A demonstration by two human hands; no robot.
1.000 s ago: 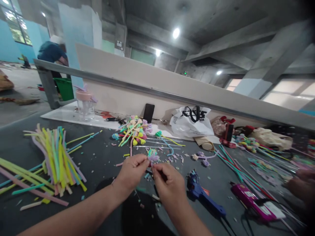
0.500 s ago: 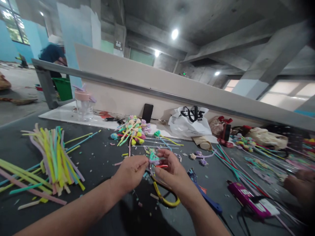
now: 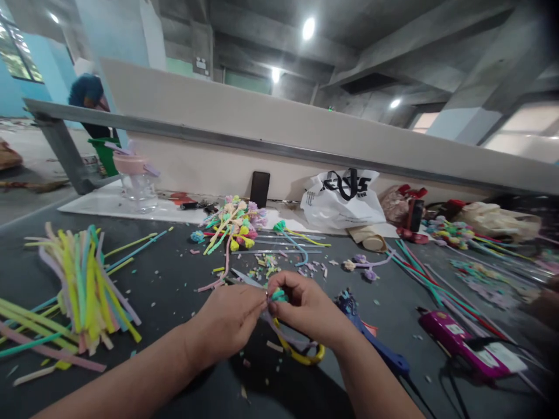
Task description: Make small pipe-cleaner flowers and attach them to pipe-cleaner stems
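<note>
- left hand [image 3: 227, 320] and right hand [image 3: 311, 311] meet fingertip to fingertip, both pinched tight on a teal pipe-cleaner tuft [image 3: 278, 296], spare fingers curled in
- the tuft sits just above the dark table [image 3: 170, 279], straight in front of the person, mid-view
- a lilac strand [image 3: 286, 338] trails from it under the right hand
- handling (my read, not seen): next to no weight, fuzzy and soft, with a wire core that bends and holds its bend
- the head would crush easily, so grip the stem just below the tuft, not the fluff
- fingers cover most of the tuft, so I can't tell its shape or how the strand joins it
- yellow-handled scissors [image 3: 301, 356] lie half under the right wrist, blades out of sight
- blue glue gun [image 3: 375, 349] is just beside them, cord cut off at the frame bottom
- another person's hand [image 3: 548, 299] at the right edge is blurred, state unclear
</note>
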